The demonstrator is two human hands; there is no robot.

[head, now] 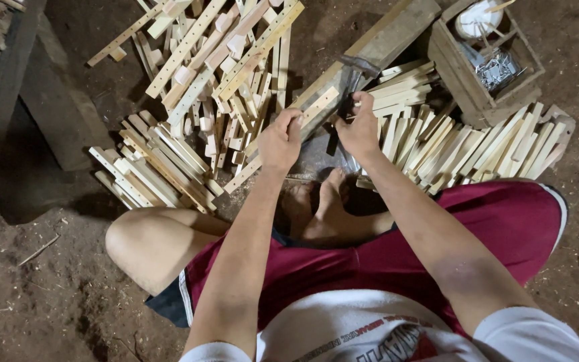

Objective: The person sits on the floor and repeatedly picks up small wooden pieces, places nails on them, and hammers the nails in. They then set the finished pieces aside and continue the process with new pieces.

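- The left hand (280,139) is curled closed around a pale wooden slat (283,137), which runs slantwise from lower left to upper right; the fingers hide the middle of the slat.
- The right hand (360,127) is closed on the handle of a hammer (355,75); its dark metal head shows just above the knuckles, while the handle is mostly covered by the fist and hard to trace.
- The slat's upper end lies just beside the hammer hand, over a long grey plank (397,33) on the dirt floor (48,281).
- A bare foot (326,201) rests below the hands, partly in shadow; what lies under it cannot be made out.
- To the left, a loose heap of drilled strips (216,60) is cut off by the top edge; a neater stack of slats (155,167) lies below it.
- To the right, a row of plain slats (477,147) fans out beside a wooden box (484,100).
- Inside the box, a shiny cluster that looks like nails (497,67) and a white round object (477,20) show; the white thing is cropped and unclear.
- The red shorts (383,261) and white shirt (343,328) fill the bottom edge.
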